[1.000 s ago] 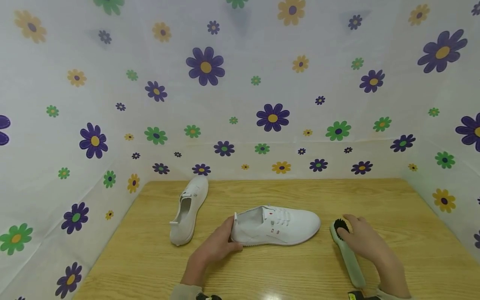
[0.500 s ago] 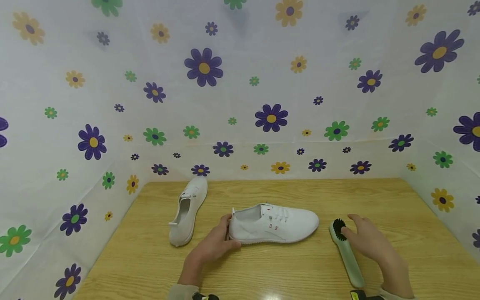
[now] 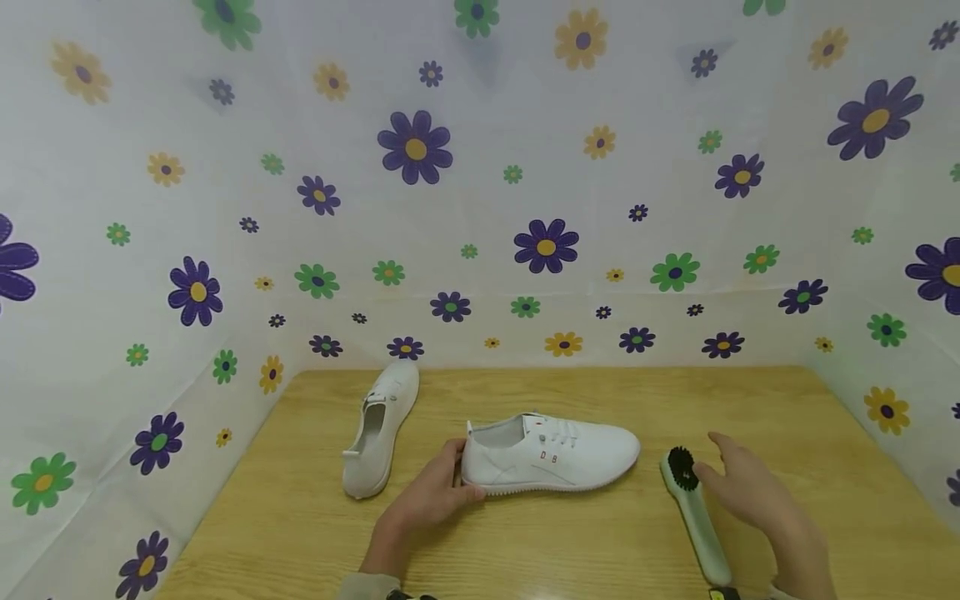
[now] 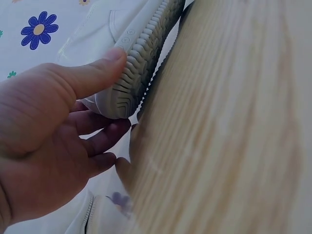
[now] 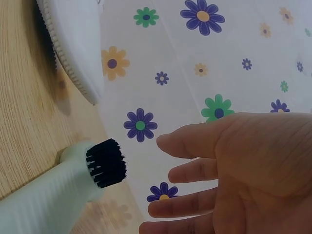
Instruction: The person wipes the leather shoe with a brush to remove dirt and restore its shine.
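Note:
A white lace-up shoe points its toe to the right in the middle of the head view. My left hand grips its heel. In the left wrist view the thumb presses on the edge of the ridged sole, and the other fingers go behind the heel, partly hidden. On the right lies a pale green brush, its black bristles facing up. Beside the bristles is my right hand, fingers extended and apart from the brush, holding nothing.
A second white shoe stands at the back left of the wooden table, toe towards the back. Around the table's back and sides hangs a white sheet printed with flowers.
My right thumb has drawn off the bristles to the right, uncovering more of them. The left hand keeps its hold on the shoe, which has barely moved.

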Motion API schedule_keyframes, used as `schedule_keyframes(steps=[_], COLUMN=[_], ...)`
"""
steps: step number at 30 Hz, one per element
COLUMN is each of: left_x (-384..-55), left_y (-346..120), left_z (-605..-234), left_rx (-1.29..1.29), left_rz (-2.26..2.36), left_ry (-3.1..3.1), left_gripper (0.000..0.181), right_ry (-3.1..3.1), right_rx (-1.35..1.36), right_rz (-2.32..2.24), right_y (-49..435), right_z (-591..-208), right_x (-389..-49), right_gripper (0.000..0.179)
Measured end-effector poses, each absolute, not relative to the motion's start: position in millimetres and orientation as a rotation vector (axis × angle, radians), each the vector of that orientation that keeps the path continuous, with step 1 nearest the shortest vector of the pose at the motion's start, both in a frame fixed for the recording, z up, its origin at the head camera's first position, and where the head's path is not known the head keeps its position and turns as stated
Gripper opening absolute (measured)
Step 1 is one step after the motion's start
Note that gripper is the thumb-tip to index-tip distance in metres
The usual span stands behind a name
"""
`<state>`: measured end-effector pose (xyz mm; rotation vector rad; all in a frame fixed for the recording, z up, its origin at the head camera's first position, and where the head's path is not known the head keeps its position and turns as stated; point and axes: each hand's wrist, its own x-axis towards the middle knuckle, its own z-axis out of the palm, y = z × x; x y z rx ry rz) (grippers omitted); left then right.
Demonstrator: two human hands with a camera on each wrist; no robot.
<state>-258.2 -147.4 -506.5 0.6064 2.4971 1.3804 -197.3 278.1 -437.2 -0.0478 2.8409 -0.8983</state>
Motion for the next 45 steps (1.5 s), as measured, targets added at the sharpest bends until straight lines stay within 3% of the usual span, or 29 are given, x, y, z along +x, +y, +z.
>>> schedule_keyframes(steps=[10, 18, 30, 38, 45], left_x=[-259, -262, -266, -265, -266], left_y=[-151, -152, -153, -153, -152], left_z=[-508, -508, -510, -509, -510], left_rx=[0.616, 0.615, 0.629, 0.623, 0.607], left_rz=[1.413, 1.46, 1.457, 1.464, 1.438], left_ry=[2.434, 2.381, 2.365, 2.364, 2.382], left_gripper=[0.075, 0.076, 0.074, 0.073, 0.072], right_ry=[2.799, 2.641, 2.592, 2.612, 2.701], right_rx=[-0.036, 0.131, 0.286, 0.292, 0.221], right_rz=[-0.934, -1.045, -1.004, -0.948, -0.957], right_y=[284, 282, 277, 274, 267], right_z=[-444, -443, -457, -462, -466], right_x=[-195, -191, -195, -199, -196], right_gripper=[0.06, 0.061, 0.032, 0.042, 0.038])
